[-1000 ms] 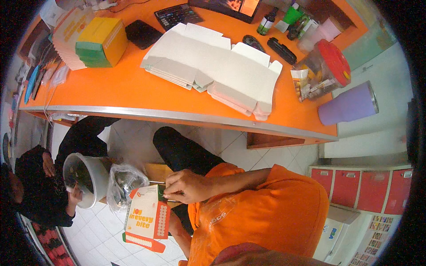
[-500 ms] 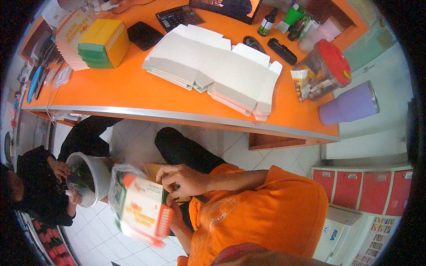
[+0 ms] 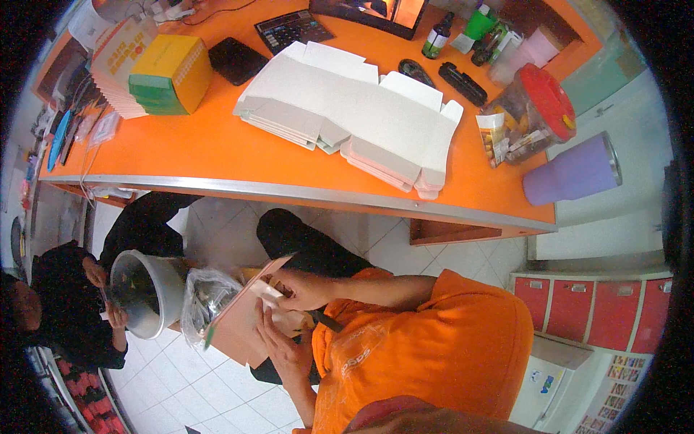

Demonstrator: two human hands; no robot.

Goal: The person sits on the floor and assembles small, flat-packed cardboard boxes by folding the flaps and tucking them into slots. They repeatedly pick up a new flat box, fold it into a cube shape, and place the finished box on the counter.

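Note:
A carton [image 3: 235, 334] is held in front of my orange shirt, its plain pinkish-brown side showing and one panel raised. My right hand [image 3: 303, 289] is closed, fingers bent at the raised panel with a pale, shiny piece [image 3: 269, 291] beside them. Below it, my left hand [image 3: 285, 351] lies over the carton with its fingers stretched out. A short dark strip [image 3: 327, 320] shows behind the hands, its kind unclear. Beyond the carton is a clear plastic bag [image 3: 206, 300] with contents I cannot make out.
A person in black works over a white bucket [image 3: 170, 296] at left. The orange desk [image 3: 166, 148] bears flat white cartons [image 3: 361, 101], a yellow-green box [image 3: 170, 76], a red-lidded jar [image 3: 535, 108] and a purple tumbler [image 3: 571, 173]. Red drawers [image 3: 571, 307] stand at right.
The carton's printed white, orange and green face has turned away, and its plain brown side now shows. My left hand has come from beneath the carton to on top of it.

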